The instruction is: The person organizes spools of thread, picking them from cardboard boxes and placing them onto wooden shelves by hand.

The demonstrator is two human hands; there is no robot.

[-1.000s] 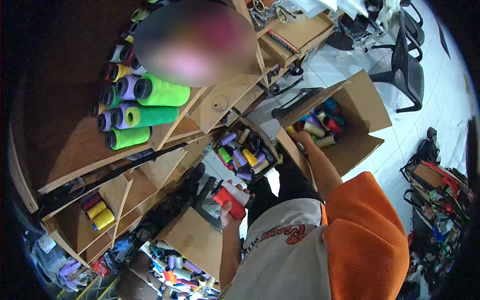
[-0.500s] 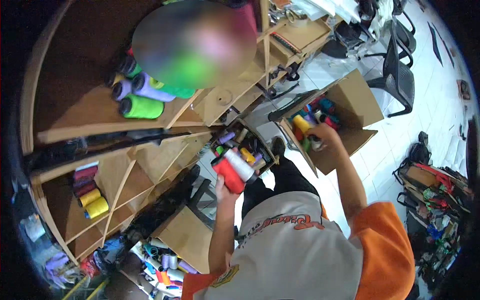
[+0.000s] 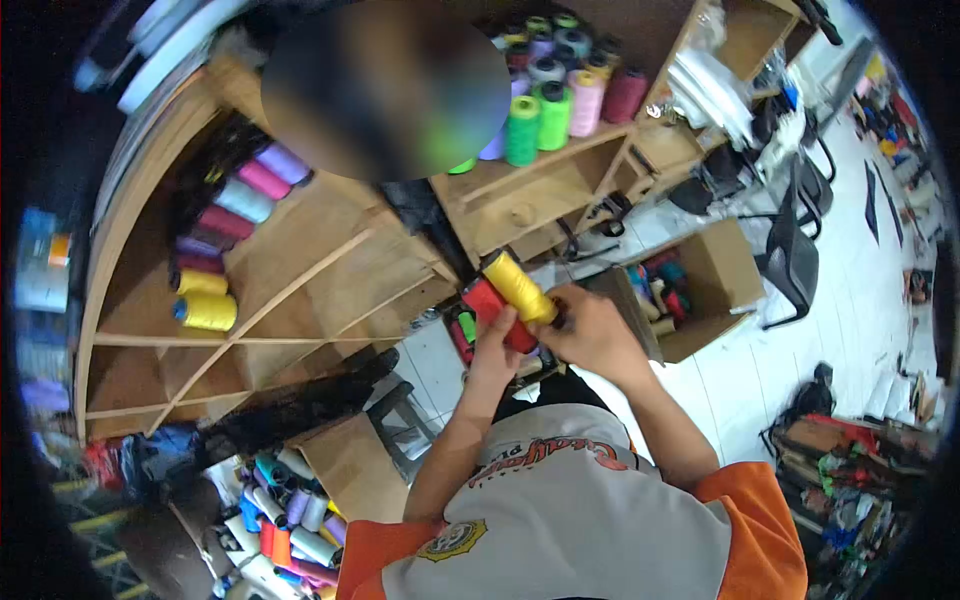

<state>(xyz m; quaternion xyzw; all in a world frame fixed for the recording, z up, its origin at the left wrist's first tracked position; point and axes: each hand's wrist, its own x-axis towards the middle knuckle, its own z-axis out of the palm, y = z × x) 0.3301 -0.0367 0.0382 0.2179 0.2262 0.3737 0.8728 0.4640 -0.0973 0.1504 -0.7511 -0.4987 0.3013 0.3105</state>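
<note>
My left hand [image 3: 493,350] is wrapped round a red thread spool [image 3: 484,299] in front of my body. Close against it, my right hand [image 3: 598,335] grips the lower end of a yellow thread spool [image 3: 517,285]. The yellow spool lies slantwise across the red one and hides part of it. Below both hands, a box [image 3: 457,335] with more spools is partly covered by my arms. An open cardboard box [image 3: 722,270] holding several coloured spools stands on the floor beyond my right hand.
Wooden shelving [image 3: 300,255] stands at the left, with a yellow spool [image 3: 207,312] at the end of a row. More spools, including a green one [image 3: 522,130], stand upright on another shelf. A black chair [image 3: 795,240] is at the right. Spools fill a box [image 3: 345,465] at lower left.
My right hand has come out of the cardboard box and now holds a yellow spool beside the red one. The grey-white spool beside the red one no longer shows. My view has turned left.
</note>
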